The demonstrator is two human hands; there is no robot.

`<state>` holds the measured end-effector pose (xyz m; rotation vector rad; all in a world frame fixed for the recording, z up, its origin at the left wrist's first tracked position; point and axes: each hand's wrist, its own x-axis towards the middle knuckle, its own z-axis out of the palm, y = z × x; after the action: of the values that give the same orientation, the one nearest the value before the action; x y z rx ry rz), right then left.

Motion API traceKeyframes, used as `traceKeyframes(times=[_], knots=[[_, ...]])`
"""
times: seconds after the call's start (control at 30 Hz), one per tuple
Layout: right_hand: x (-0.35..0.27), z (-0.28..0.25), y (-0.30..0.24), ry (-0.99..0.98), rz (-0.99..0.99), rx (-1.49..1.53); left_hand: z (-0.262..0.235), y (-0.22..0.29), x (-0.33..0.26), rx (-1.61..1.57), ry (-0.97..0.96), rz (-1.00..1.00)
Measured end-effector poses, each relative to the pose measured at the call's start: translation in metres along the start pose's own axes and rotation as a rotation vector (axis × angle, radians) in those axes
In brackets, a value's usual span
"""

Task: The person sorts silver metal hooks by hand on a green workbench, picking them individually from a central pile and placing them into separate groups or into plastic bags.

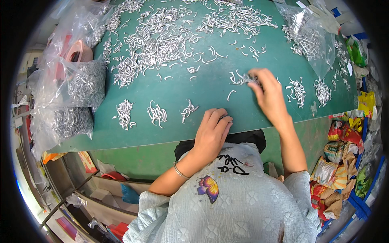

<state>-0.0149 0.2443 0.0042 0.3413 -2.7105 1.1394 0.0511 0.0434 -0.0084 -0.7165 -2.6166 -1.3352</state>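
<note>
My right hand [268, 95] reaches over the green table, its fingers closed on a small cluster of curved silvery metal pieces [242, 77]; the fingertips are a little blurred. One single curved piece [231, 95] lies just left of its wrist. At the table's near edge rests my left hand [211, 133], fingers curled together; what they hold, if anything, is hidden. Beside it on the left is a small pile of the pieces [189, 110], with two more piles [157, 114] [125, 114] farther left. Right of my right hand lie another two piles [298, 92] [323, 92].
A broad heap of metal pieces [158, 42] covers the far left of the green table [210, 91], with a second heap [239, 19] behind. Clear plastic bags of pieces [84, 83] stand at the left edge; another bag [312, 44] lies far right. Colourful packages [330, 172] fill the right side.
</note>
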Motion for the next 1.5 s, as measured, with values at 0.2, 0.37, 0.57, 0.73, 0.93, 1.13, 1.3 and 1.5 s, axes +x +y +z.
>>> traceKeyframes(times=[0.2,0.37,0.57,0.73,0.93,1.13,1.3,1.5], knots=[[0.0,-0.019,0.005,0.154,0.016,-0.221,0.001,0.0,0.002,0.009,0.036,-0.016],[-0.004,-0.006,-0.013,0.072,-0.139,-0.283,0.001,0.003,0.003,0.002,0.015,-0.047],[-0.014,0.007,-0.019,-0.07,-0.143,-0.357,0.0,-0.002,0.0,0.017,-0.025,-0.027],[-0.017,0.009,-0.024,-0.011,-0.108,-0.179,0.0,-0.001,-0.002,0.015,0.009,-0.057],[-0.014,0.015,-0.023,-0.056,-0.01,-0.243,-0.002,-0.003,0.002,0.055,0.027,-0.068],[-0.031,-0.021,-0.032,-0.159,0.028,-0.205,-0.003,0.0,-0.001,0.037,0.072,-0.124],[0.002,0.019,-0.028,0.059,-0.14,-0.223,-0.003,0.004,0.006,0.08,0.017,-0.092],[-0.016,0.002,-0.013,0.005,-0.098,-0.178,-0.002,-0.002,0.002,0.065,0.054,-0.081]])
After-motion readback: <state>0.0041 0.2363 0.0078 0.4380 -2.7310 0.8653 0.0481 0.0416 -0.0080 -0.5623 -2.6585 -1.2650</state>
